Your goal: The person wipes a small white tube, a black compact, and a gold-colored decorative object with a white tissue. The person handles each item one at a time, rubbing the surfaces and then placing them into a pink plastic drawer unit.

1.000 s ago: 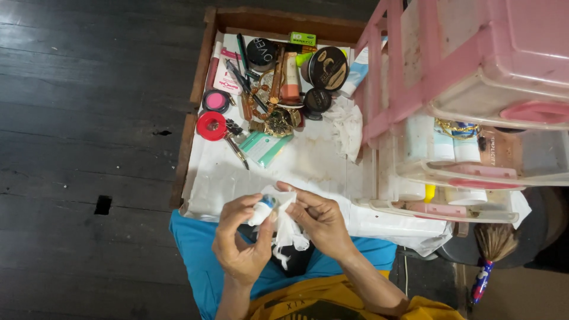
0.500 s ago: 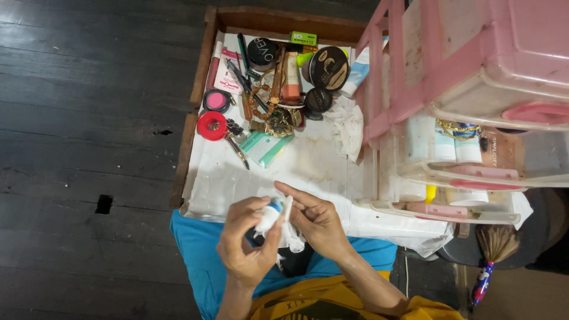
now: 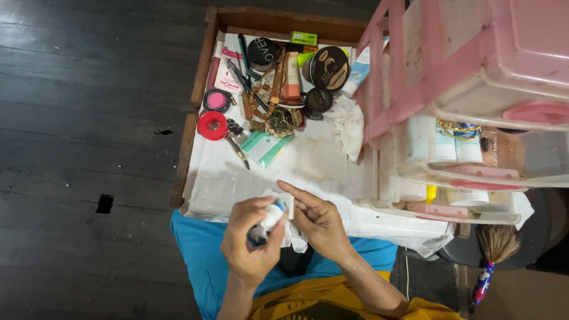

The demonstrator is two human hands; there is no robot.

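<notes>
We see a tray (image 3: 204, 65) on the floor (image 3: 83, 118), with jars and tubes (image 3: 278, 71) crowded at its far end. A drawer unit (image 3: 462, 89) stands to its right, a brush (image 3: 489, 258) beside that, nearer us.

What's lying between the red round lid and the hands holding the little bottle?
In the head view, mostly bare white paper lining separates the red round lid from the hands and small bottle; a pen lies just beside the lid.
</notes>
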